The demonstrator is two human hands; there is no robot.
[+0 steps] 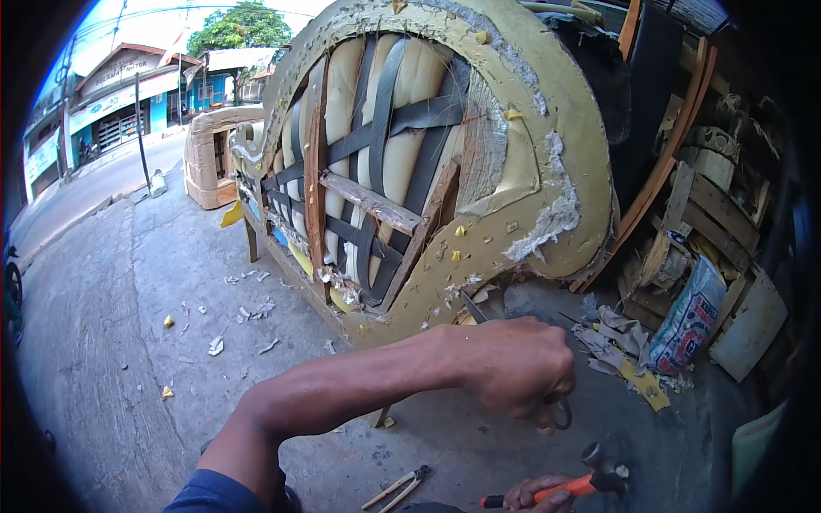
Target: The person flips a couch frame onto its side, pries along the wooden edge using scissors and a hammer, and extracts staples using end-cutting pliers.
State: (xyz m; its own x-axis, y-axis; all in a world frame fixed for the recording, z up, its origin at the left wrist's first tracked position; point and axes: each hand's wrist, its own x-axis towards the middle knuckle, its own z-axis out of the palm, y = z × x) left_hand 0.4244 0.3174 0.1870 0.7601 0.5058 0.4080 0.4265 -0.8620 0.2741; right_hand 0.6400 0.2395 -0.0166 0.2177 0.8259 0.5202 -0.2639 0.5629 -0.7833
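My left hand (522, 368) is closed round a metal tool. Its narrow blade (472, 306) shows beyond the knuckles at the lower edge of the gold-painted seat frame (479, 231), and a dark ring sticks out below the fist. Whether the blade touches the frame is unclear. Lower down, my right hand (543, 496) grips a hammer (581, 486) by its orange and black handle, the head pointing right. Straps cross behind the frame's opening over cream padding, with wooden bars (372, 203) between. Torn white fibre clings to the frame.
Pincers (398, 489) with yellowish handles lie on the concrete floor (111, 342) among scraps. Right of the frame are a printed sack (688, 316), a yellow strip (643, 383) and piled wood (718, 214). A cardboard-wrapped piece (203, 162) stands back left, near the road.
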